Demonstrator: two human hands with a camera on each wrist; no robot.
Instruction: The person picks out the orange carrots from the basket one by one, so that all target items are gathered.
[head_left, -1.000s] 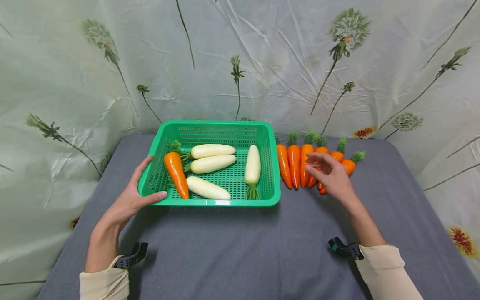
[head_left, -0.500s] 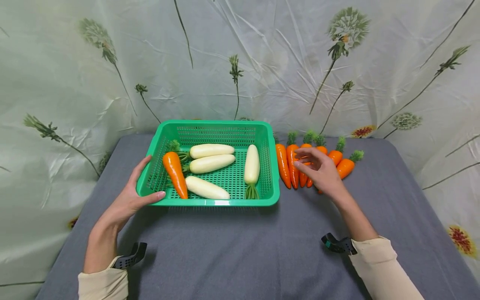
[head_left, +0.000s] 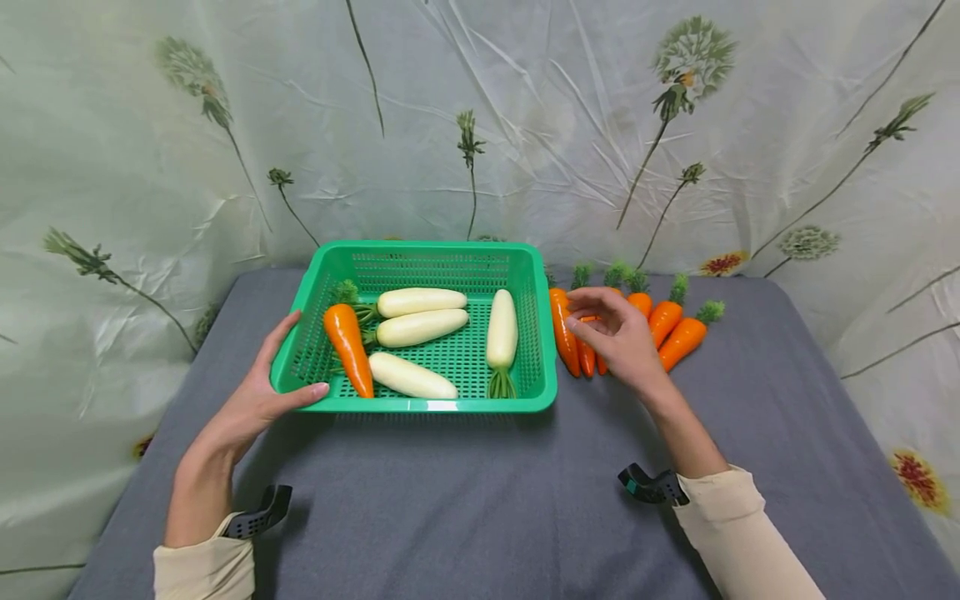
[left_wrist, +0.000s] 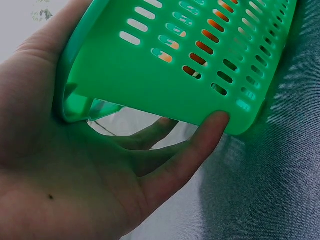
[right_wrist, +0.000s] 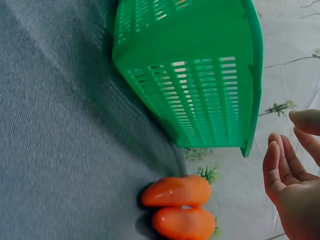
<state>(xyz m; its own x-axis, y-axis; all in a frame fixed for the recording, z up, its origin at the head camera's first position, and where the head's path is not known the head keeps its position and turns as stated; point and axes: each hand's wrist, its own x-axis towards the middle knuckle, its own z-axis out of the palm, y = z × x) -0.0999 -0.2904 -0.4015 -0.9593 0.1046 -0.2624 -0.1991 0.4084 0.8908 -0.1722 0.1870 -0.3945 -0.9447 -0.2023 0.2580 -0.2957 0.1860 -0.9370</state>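
In the head view, my left hand [head_left: 262, 396] grips the near left corner of a green plastic basket [head_left: 487, 406], thumb over the rim. The left wrist view shows its fingertips [left_wrist: 217, 120] against the outer wall. Inside the basket lie an orange carrot [head_left: 347, 346] and several white radishes [head_left: 412, 375], one of them on the right with its green stems toward me. My right hand [head_left: 622, 342] hovers, fingers loosely bent and holding nothing, over a row of carrots [head_left: 678, 340] right of the basket. It covers the middle of that row.
A grey cloth [head_left: 450, 500] covers the table. Behind it hangs a pale curtain [head_left: 525, 125] printed with dandelions. The leftmost carrot [head_left: 561, 329] lies right beside the basket's right wall. Each wrist wears a black strap [head_left: 258, 512].
My right hand has moved left along the carrot row toward the basket, uncovering carrots on the right. The left hand keeps its grip, and the basket's contents look the same.
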